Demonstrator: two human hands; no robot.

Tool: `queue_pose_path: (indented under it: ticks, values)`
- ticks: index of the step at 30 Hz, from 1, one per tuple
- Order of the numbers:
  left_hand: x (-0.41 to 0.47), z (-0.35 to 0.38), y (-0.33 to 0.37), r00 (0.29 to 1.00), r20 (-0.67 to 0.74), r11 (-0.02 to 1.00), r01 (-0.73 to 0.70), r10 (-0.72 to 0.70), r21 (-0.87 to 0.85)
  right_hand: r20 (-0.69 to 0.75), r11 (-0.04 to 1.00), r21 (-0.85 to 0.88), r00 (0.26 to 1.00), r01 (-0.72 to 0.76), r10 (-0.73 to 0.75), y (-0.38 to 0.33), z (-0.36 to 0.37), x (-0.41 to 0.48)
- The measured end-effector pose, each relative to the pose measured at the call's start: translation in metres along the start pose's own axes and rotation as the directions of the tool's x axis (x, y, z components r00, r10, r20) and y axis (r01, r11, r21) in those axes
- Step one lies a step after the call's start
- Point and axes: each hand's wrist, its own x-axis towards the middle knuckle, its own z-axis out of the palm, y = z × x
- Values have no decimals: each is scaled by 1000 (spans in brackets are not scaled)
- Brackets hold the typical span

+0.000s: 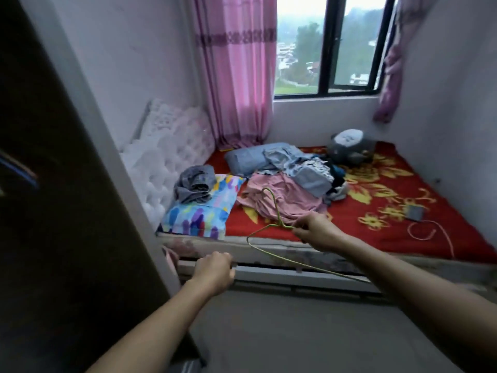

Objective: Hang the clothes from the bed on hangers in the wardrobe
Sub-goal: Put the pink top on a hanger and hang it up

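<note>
Beside the bed (390,184), the right hand (314,232) pinches a green hanger (282,224) at its neck, just short of the clothes (285,200) heaped on the sheet. The left hand (213,270) is curled; I cannot tell whether it holds anything. The step looks like fetching a garment. Next, one must be lifted and threaded onto the hanger.

open: red sheet (457,200) right of clothes pile (282,197) | blocked: wardrobe panel (53,184) left

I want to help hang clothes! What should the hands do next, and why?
Probably reach the left hand to the pink garment and lift it. The right hand pinches the hanger at its neck, the left seems to hold nothing, and that garment lies nearest on the bed.
</note>
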Motion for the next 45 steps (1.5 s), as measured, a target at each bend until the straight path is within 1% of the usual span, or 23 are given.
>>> queue_pose_path:
  ticks: [2,5,8,14,17,20,25,29,32,34,38,40,42,44,45]
  values:
    - [27,11,41,999,17,999,-36,36,-27,-37,997,6,996,-75,75,50,-12,3]
    - [61,24,92,995,58,995,-78,82,-61,-109,980,75,975,-186,193,117,-26,6]
    - [99,32,130,988,95,991,-114,120,-72,-131,956,109,950,-271,285,173,-37,14]
    - [203,53,182,968,154,979,-191,201,-77,-172,894,235,889,-380,423,269,-53,59]
    - [271,60,207,956,165,970,-229,241,-85,-196,867,294,862,-403,467,310,-66,98]
    - [340,59,231,945,191,964,-249,263,-95,-255,834,335,810,-438,528,346,-85,141]
    - [454,45,269,911,210,935,-350,354,-55,-310,776,375,720,-508,621,401,-117,215]
    - [521,46,303,880,255,914,-402,401,-52,-363,729,419,636,-541,681,453,-136,254]
    - [568,57,329,859,270,893,-450,436,-9,-376,691,434,581,-578,722,502,-147,286]
    - [599,67,345,854,286,893,-451,434,-7,-363,663,447,555,-601,748,542,-148,310]
    - [666,97,379,849,363,918,-394,384,-48,-305,586,470,502,-660,809,635,-136,370]
    - [700,115,397,844,407,930,-364,350,-45,-247,524,493,466,-695,850,682,-125,405]
    - [731,134,418,820,475,938,-346,321,-36,-170,434,529,410,-729,896,729,-113,437]
    - [761,154,438,800,518,946,-318,303,-62,-113,362,561,364,-745,924,769,-99,467]
    - [774,164,448,802,524,954,-286,288,-87,-90,324,577,336,-750,938,787,-93,481]
